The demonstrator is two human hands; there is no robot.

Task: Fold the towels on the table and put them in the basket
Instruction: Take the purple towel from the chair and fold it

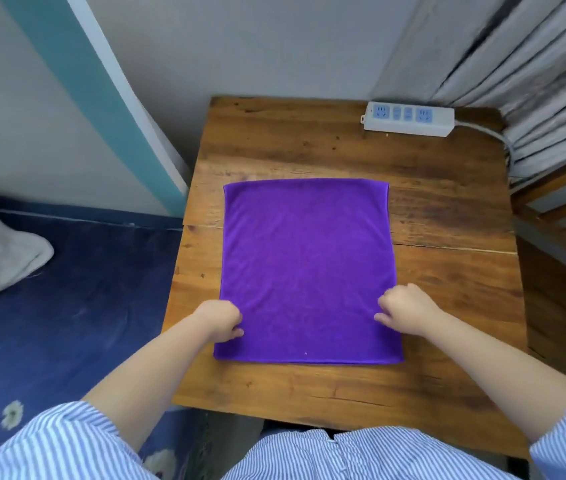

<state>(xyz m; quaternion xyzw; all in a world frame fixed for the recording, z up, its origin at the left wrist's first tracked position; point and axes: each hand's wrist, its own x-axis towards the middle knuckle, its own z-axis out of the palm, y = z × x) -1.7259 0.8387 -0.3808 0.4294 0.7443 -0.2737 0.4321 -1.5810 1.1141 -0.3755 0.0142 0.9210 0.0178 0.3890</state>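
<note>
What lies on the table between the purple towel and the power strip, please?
Only bare wood of the table shows between the purple towel and the power strip in the head view.

Wood table (448, 341) w/ purple towel (306, 258) (flat), power strip (409, 118).

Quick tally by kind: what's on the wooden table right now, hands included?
Purple towel: 1
Power strip: 1
Hands: 2, left hand and right hand, both on the towel's side edges
Baskets: 0 in view
Total: 4
</note>
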